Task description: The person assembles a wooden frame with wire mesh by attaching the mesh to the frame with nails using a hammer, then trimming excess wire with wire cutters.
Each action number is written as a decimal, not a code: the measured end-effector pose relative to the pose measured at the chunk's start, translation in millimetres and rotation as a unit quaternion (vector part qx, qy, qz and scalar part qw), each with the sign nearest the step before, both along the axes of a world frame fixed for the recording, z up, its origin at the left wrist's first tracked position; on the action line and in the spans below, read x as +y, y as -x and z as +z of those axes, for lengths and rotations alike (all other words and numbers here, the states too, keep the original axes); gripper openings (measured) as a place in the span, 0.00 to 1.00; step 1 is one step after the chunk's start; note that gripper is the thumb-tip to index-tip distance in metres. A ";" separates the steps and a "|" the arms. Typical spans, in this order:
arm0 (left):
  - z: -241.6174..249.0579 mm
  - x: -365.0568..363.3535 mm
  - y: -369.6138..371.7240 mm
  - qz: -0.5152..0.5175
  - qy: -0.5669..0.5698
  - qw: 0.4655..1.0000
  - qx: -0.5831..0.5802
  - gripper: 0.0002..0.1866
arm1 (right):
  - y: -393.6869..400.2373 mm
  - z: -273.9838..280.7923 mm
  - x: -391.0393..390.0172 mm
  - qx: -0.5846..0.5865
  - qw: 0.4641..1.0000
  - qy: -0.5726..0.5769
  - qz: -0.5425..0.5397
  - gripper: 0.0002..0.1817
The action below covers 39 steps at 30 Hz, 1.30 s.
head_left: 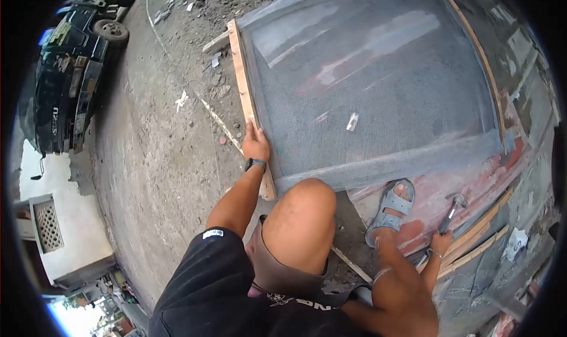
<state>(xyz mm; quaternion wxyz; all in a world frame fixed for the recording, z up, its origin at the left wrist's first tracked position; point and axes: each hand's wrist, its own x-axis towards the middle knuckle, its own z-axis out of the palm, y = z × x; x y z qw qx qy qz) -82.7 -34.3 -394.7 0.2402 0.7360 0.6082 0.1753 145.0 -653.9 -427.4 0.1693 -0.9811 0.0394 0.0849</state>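
A large grey mesh screen (378, 106) lies flat in front of me, with a wooden strip (241, 77) along its left edge. Several nails stick up from that strip. My left hand (256, 143), with a watch on its wrist, is closed on the lower part of the strip; whether a nail is between its fingertips is too small to tell. At the lower right, my right hand (441, 241) is wrapped round the handle of a hammer (453, 210), its metal head pointing away from me. A small clear packet (352, 122) rests on the mesh.
My sandalled foot (394, 207) stands on a reddish board (478, 180) beside the mesh. Loose wooden strips (475, 239) lie near my right hand. Another strip (495, 71) runs along the mesh's right edge. A dark truck (71, 77) stands on the dirt at the left.
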 end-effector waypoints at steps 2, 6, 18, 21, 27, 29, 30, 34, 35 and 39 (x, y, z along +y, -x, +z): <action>0.7 -0.9 0.6 -0.001 -0.003 1.000 -0.019 0.30 | -5.0 4.6 -5.9 -0.015 0.999 -0.021 -0.035 0.19; -9.6 5.7 9.4 -0.044 -0.040 0.998 -0.037 0.34 | -15.1 23.6 -6.0 0.019 0.977 -0.127 -0.168 0.06; -6.8 9.0 22.3 -0.098 0.033 0.993 -0.061 0.34 | -27.2 161.6 209.2 -0.021 0.908 -0.172 0.381 0.06; -6.6 11.4 23.1 -0.103 0.039 0.993 -0.051 0.35 | -2.8 180.7 284.8 0.082 0.859 -0.150 0.482 0.07; -2.2 15.4 27.0 -0.131 0.073 0.988 -0.043 0.36 | 31.6 148.1 344.6 0.106 0.690 -0.089 0.710 0.14; -2.5 20.8 30.3 -0.148 0.086 0.985 -0.030 0.36 | 40.9 132.8 350.1 0.097 0.646 -0.078 0.753 0.14; 2.1 21.9 30.4 -0.151 0.097 0.984 -0.017 0.37 | 44.0 129.6 353.7 0.093 0.630 -0.079 0.767 0.14; 25.6 28.5 24.7 -0.137 0.200 0.969 0.056 0.37 | 51.5 119.1 374.8 0.079 0.560 -0.083 0.821 0.13; 26.4 30.2 25.8 -0.147 0.189 0.969 0.055 0.38 | 53.6 118.1 382.0 0.076 0.538 -0.083 0.836 0.13; 26.2 45.0 28.6 -0.171 0.165 0.966 0.098 0.42 | 68.6 117.8 422.2 0.073 0.470 -0.119 0.872 0.12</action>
